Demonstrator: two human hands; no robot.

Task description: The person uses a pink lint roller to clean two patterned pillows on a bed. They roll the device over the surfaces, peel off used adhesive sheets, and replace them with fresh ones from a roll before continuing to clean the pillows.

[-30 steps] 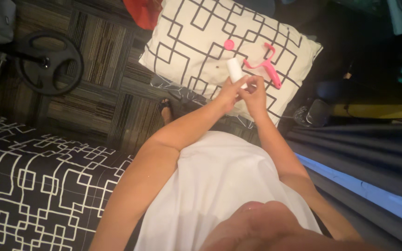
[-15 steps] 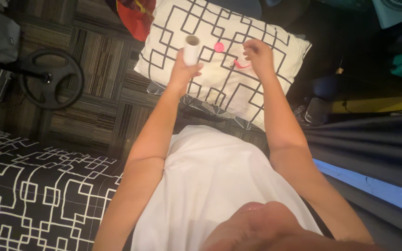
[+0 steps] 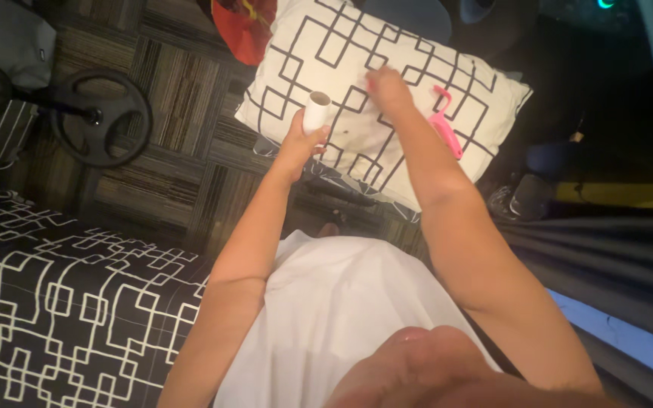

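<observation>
My left hand (image 3: 301, 142) grips a white roll (image 3: 315, 111), a tube with an open end, upright over the near left part of a white pillow (image 3: 326, 53) with a black line pattern. My right hand (image 3: 387, 87) rests on the pillow's middle with its fingers curled; whether it holds anything cannot be told. A pink plastic handle (image 3: 443, 121) lies on the pillow to the right of that hand.
A black steering wheel (image 3: 101, 117) lies on the striped carpet at left. A black patterned cushion (image 3: 54, 302) is at lower left. A red object (image 3: 243, 26) lies beside the pillow's far edge. Dark curtain folds (image 3: 598, 257) hang at right.
My hands came apart. The left carried the white roll to the left of the pillow, the right moved further onto the pillow's middle. The pink handle now lies alone on the pillow.
</observation>
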